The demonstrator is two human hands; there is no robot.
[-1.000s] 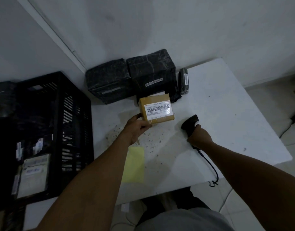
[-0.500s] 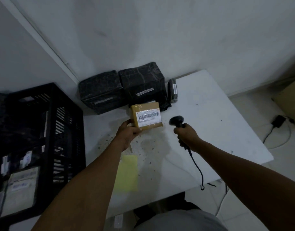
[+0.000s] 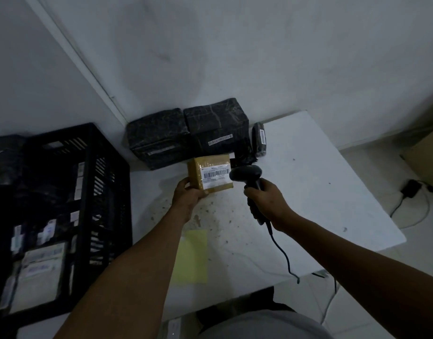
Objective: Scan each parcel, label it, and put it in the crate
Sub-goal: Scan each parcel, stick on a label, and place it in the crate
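Above the middle of the white table, a small brown parcel is held clear of the surface, its barcode label facing up toward the camera. The left hand grips the parcel's near left corner, thumb on the side and fingers curled beneath. The right hand is wrapped around the handle of a black scanner, whose head sits just beside the label's right edge; whether they touch cannot be told. A cord runs from the handle down over the table's near edge.

Behind the parcel, two black-wrapped boxes stand side by side against the wall, with a slim black packet upright just to their right. A yellow sheet lies flat near the front edge, between the forearms. The table's right half is bare up to its far and right edges. A black crate stands left of the table, touching or nearly touching its left edge, with labelled parcels inside.

Compared with one second ago, the scanner has been lifted off the table and brought leftward to the label, and the parcel sits slightly higher in the left hand's grip. The boxes, packet, sheet and crate are unchanged in arrangement.
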